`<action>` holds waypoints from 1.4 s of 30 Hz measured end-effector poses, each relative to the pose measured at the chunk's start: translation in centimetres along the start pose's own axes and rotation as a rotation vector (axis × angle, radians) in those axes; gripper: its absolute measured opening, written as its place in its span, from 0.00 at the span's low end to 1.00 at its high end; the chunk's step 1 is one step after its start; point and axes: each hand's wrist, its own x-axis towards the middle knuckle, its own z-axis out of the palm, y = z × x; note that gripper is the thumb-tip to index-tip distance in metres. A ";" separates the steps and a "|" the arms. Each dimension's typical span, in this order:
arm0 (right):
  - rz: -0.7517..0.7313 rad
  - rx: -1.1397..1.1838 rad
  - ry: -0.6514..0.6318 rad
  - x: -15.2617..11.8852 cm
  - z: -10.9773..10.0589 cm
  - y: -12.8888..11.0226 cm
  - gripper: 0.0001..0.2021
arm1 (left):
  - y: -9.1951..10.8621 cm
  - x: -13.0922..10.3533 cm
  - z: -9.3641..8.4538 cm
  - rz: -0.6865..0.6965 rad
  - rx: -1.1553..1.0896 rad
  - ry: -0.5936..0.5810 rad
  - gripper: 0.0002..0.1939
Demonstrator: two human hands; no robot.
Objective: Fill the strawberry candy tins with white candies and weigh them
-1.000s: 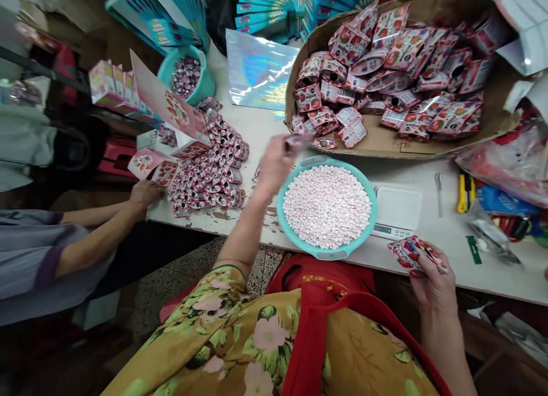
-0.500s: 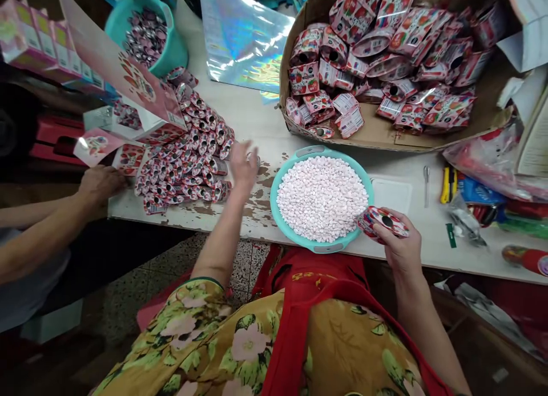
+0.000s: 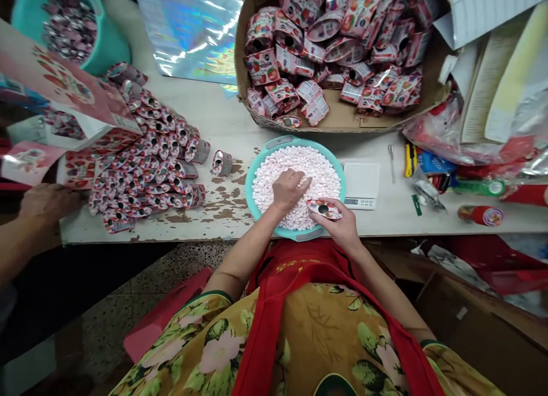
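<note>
My left hand (image 3: 289, 189) lies palm down on the small white pellets (image 3: 317, 162) that fill a round teal basin (image 3: 252, 193); its fingers are bent and somewhat apart, with nothing visible in them. My right hand (image 3: 341, 227) grips a red and white printed packet (image 3: 324, 209) with a dark round hole, held over the basin's right side. Left of the basin, a single similar packet (image 3: 222, 163) stands apart from a dense group of packets (image 3: 158, 173) with their holes facing up.
A cardboard box (image 3: 342, 119) of loose packets sits behind the basin. A white scale (image 3: 362, 182) is at the right, near a yellow cutter (image 3: 410, 160). Another person's hand (image 3: 49, 205) rests at far left by an open carton (image 3: 94, 136).
My left hand has moved from beside the packet group onto the pellets, and one packet now stands apart there. My right hand has brought its packet over the basin. The view has shifted right.
</note>
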 end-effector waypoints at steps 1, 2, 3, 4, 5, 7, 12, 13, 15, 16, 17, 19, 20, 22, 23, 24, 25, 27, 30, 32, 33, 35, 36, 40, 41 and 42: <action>-0.005 -0.006 0.000 -0.2 -0.1 0.1 0.24 | 0.3 -0.1 0.0 -0.043 -0.096 0.044 0.12; -0.016 -0.019 0.008 -0.3 -0.3 0.2 0.23 | 0.7 -0.1 -0.2 -0.098 -0.204 0.085 0.10; -0.037 -0.042 0.023 -0.3 -0.5 0.2 0.23 | 1.2 -0.1 -0.5 -0.172 -0.323 0.119 0.10; -0.069 -0.073 0.038 -0.2 -0.6 0.2 0.22 | 1.9 -0.1 -1.0 -0.259 -0.456 0.143 0.10; -0.112 -0.110 0.049 -0.1 -0.7 0.1 0.21 | 2.8 -0.1 -1.7 -0.352 -0.598 0.154 0.11; -0.210 -0.183 0.048 0.4 -0.6 -0.2 0.19 | 4.9 -0.1 -3.2 -0.499 -0.887 0.152 0.14; -0.347 -0.331 -0.037 1.9 1.5 -1.1 0.15 | 9.5 -0.4 -5.8 -0.498 -1.322 0.110 0.16; -0.348 -0.365 -0.044 2.1 1.9 -1.3 0.15 | 9.9 -0.4 -5.9 -0.485 -1.351 0.105 0.17; -0.343 -0.408 -0.048 2.4 2.6 -1.7 0.15 | 10.0 -0.5 -5.8 -0.463 -1.360 0.137 0.18; -0.343 -0.414 -0.051 2.5 2.8 -1.9 0.15 | 9.9 -0.5 -5.7 -0.455 -1.346 0.167 0.19; -0.342 -0.416 -0.051 2.6 2.9 -2.1 0.15 | 9.7 -0.5 -5.5 -0.451 -1.326 0.192 0.19; -0.327 -0.432 -0.049 2.6 2.9 -2.3 0.14 | 9.4 -0.3 -5.0 -0.452 -1.278 0.211 0.20; -0.315 -0.451 -0.049 2.7 2.9 -2.4 0.13 | 9.3 -0.2 -4.8 -0.458 -1.253 0.208 0.21; -0.296 -0.488 -0.047 2.8 2.8 -2.4 0.12 | 9.2 0.0 -4.5 -0.476 -1.210 0.194 0.21; -0.293 -0.489 -0.049 2.9 2.7 -2.4 0.12 | 9.3 0.1 -4.4 -0.484 -1.192 0.195 0.21; -0.294 -0.478 -0.050 3.0 2.7 -2.3 0.12 | 9.3 0.3 -4.3 -0.493 -1.179 0.199 0.21; -0.294 -0.462 -0.046 3.1 2.6 -2.3 0.13 | 9.4 0.4 -4.3 -0.501 -1.172 0.201 0.22; -0.288 -0.429 -0.032 3.3 2.6 -2.2 0.14 | 9.5 0.7 -4.3 -0.511 -1.175 0.183 0.22; -0.278 -0.405 -0.006 3.5 2.5 -2.2 0.14 | 9.6 0.9 -4.4 -0.510 -1.197 0.160 0.22; -0.276 -0.397 0.006 3.6 2.5 -2.4 0.15 | 9.7 0.9 -4.5 -0.489 -1.206 0.151 0.21; -0.277 -0.394 0.010 3.6 2.5 -2.5 0.16 | 9.6 1.0 -4.5 -0.473 -1.210 0.150 0.21; -0.280 -0.393 0.010 3.6 2.5 -2.7 0.17 | 9.5 1.1 -4.5 -0.438 -1.211 0.148 0.20; -0.281 -0.395 0.008 3.7 2.5 -2.7 0.17 | 9.4 1.1 -4.5 -0.424 -1.204 0.148 0.19; -0.293 -0.384 0.009 3.7 2.5 -2.7 0.17 | 9.0 1.3 -4.4 -0.427 -1.138 0.174 0.19; -0.292 -0.381 0.016 3.7 2.5 -2.6 0.16 | 9.0 1.3 -4.4 -0.429 -1.134 0.168 0.19; -0.288 -0.387 0.024 3.7 2.5 -2.6 0.16 | 9.1 1.3 -4.4 -0.427 -1.139 0.155 0.19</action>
